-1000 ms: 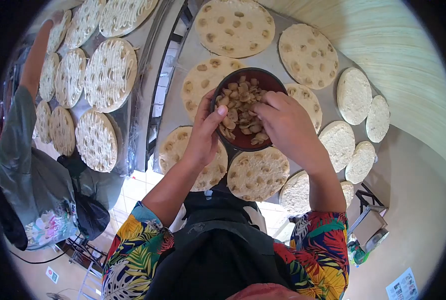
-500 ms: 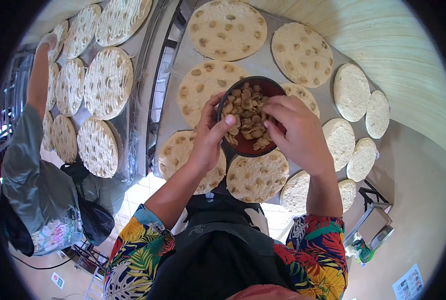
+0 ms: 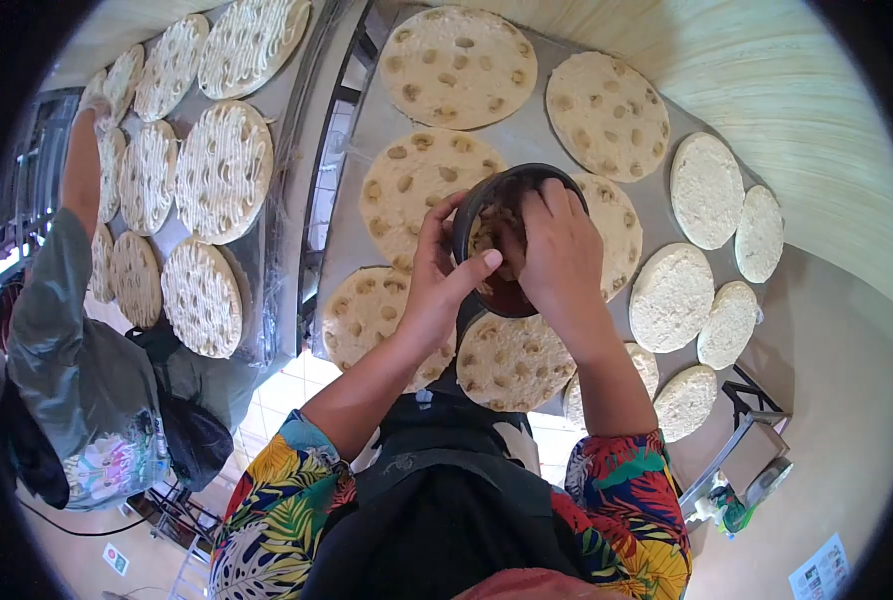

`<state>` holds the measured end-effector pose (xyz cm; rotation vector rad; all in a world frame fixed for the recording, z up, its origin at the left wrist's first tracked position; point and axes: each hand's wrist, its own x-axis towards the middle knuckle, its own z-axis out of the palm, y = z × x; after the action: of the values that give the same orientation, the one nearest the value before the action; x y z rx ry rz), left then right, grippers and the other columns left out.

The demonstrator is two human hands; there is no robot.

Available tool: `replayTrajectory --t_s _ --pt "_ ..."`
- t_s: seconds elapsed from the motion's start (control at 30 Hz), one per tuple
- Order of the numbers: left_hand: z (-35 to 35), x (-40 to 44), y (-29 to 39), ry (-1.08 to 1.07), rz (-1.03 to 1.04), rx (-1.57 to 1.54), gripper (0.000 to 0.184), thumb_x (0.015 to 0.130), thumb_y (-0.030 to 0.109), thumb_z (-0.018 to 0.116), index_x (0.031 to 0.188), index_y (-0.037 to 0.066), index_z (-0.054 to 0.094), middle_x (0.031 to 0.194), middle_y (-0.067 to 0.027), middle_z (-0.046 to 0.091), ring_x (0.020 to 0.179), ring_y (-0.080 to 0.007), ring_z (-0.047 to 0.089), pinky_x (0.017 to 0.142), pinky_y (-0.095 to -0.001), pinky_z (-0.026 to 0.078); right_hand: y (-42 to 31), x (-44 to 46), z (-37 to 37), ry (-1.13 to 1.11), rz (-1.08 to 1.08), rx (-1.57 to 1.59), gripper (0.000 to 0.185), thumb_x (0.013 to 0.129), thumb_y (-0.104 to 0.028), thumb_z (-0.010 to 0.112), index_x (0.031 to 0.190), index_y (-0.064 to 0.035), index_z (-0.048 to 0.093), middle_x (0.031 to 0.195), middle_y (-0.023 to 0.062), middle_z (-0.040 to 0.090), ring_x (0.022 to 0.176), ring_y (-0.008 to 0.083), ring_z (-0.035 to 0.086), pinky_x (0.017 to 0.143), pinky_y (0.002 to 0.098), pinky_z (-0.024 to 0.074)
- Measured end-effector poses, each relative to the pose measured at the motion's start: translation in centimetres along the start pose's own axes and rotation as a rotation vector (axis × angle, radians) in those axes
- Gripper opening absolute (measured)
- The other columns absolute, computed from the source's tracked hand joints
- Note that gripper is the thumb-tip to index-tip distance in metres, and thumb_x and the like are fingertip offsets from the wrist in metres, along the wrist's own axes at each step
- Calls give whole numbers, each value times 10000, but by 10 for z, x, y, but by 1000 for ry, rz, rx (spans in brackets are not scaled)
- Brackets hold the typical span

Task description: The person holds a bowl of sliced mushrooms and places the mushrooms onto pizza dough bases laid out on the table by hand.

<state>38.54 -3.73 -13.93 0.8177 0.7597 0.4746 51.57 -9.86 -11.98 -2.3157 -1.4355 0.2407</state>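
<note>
The counter (image 3: 529,148) in front of me runs from the top of the frame down through its middle; a second counter (image 3: 287,103) fills the upper left. A co-worker (image 3: 52,300) in a grey-green sleeve stands at the left edge, one arm stretched toward the top. Streaked rounds (image 3: 225,172) of flat dough lie over there. On my side, spotted rounds (image 3: 459,68) spread from top centre downward, and pale rounds (image 3: 673,298) sit at right. I've got the dark bowl (image 3: 507,300) at the centre of the frame, over the spotted rounds. My left hand (image 3: 442,285) grips its left side, thumb over the rim. My right hand (image 3: 564,250) reaches in, fingers partly curled; they're blurred, so I can't tell whether they pinch any of the brown slices (image 3: 484,235) inside.
</note>
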Motion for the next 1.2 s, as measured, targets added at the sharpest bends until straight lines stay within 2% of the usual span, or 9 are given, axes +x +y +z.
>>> replayTrajectory --t_s 0.07,0.4,0.47,0.5,0.57,0.9,1.1,1.17,1.2 --pt "-1 0 -1 5 -13 -7 717 774 115 712 1374 60 325 1212 -104 476 1152 -197 479 1000 -330 383 1 0 3 3 -56 25 221 699 -108 671 893 -30 599 934 107 502 881 281 541 723 386 474" --pt "-12 4 4 -3 48 -60 726 763 74 689 1384 66 315 1219 -100 460 1163 -194 464 1001 -326 379 1 -6 -27 -68 -37 129 164 684 -81 658 837 -43 614 868 75 529 861 268 549 731 386 475" --pt "-12 3 4 -8 56 -63 729 764 73 689 1388 67 311 1217 -100 459 1162 -191 463 1000 -325 379 1 -5 -32 -217 -51 86 154 687 -84 648 833 -48 614 852 63 531 844 259 557 708 388 480" --pt "-12 2 2 -18 61 -52 735 763 69 690 1390 68 308 1214 -100 460 1163 -187 461 998 -322 378 -2 -2 -33 -215 -53 84 154 687 -84 648 833 -48 614 852 63 531 844 259 557 708 388 480" --pt "-13 1 0 -26 71 -42 740 762 65 692 1393 68 305 1210 -100 460 1164 -184 460 996 -319 377 -11 5 -29 -43 -58 38 157 692 -97 641 838 -44 614 874 80 530 841 265 559 680 381 487" --pt "-18 -4 1 -9 92 -30 745 745 24 699 1385 83 323 1150 -75 464 1088 -160 480 948 -289 403 -22 9 13 -5 -99 -40 156 730 -91 570 867 -27 607 916 120 533 851 292 563 693 377 507" --pt "-23 -5 1 4 78 -42 717 752 26 689 1374 74 337 1156 -80 478 1073 -164 499 943 -292 416 -19 6 6 23 -137 60 168 719 -39 592 881 -4 619 984 160 589 902 316 575 716 377 503" --pt "-24 -5 2 16 70 -53 708 756 30 686 1372 72 339 1163 -83 481 1073 -167 502 946 -297 417 -17 7 -2 -77 29 415 176 769 -1 614 943 14 626 982 144 611 880 258 611 711 340 506" --pt "-24 -5 3 24 37 -56 687 761 28 638 1374 69 333 1239 -95 462 1143 -186 475 984 -314 396 -15 6 -4 -80 27 410 176 769 -1 614 943 14 626 982 144 611 880 258 611 711 340 506"
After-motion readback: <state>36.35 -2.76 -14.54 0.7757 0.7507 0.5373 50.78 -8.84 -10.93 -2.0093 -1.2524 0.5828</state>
